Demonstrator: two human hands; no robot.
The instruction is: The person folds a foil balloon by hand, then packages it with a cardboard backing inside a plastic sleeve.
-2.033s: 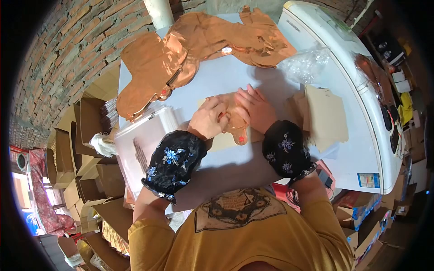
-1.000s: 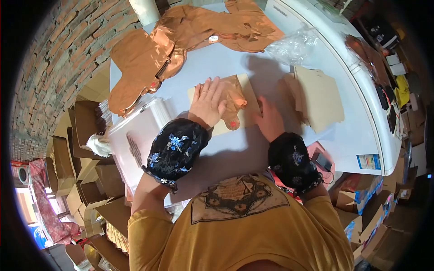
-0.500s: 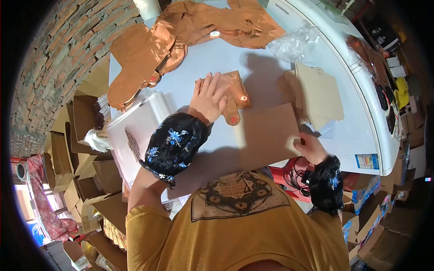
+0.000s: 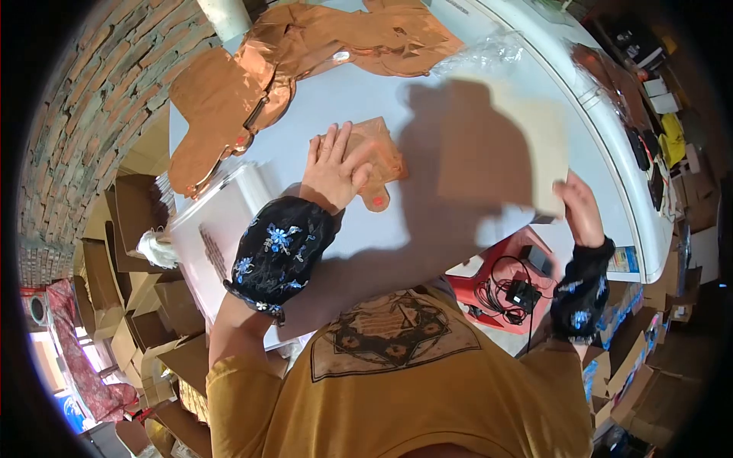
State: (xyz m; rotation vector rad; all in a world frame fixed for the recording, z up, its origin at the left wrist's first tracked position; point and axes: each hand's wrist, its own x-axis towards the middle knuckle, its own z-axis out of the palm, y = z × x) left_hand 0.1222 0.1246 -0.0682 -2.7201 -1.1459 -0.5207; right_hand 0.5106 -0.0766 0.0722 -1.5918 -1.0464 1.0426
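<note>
My left hand (image 4: 334,172) lies flat, fingers stretched, on a folded copper-coloured foil balloon (image 4: 388,156) on the pale table. The balloon's rounded tab with a red mark sticks out beside my thumb. At the right, my right hand (image 4: 582,210) pinches the near corner of a tan cardboard sheet (image 4: 496,160), which is partly in shadow. The sheet covers the spot where the cardboard stack lay, so the stack is hidden. Larger flat copper foil balloons (image 4: 217,95) are spread along the far side.
Clear plastic bags (image 4: 237,206) are stacked at the table's left. Crumpled clear plastic (image 4: 492,57) lies at the far right, near a white appliance (image 4: 611,145). Below the table edge are a red stool (image 4: 496,267) with a black cable and adapter (image 4: 523,294), and cardboard boxes (image 4: 175,298) at left.
My right hand has carried the cardboard sheet right and away from me, off the spot beside the folded balloon to over the stack. My left hand stays on the balloon.
</note>
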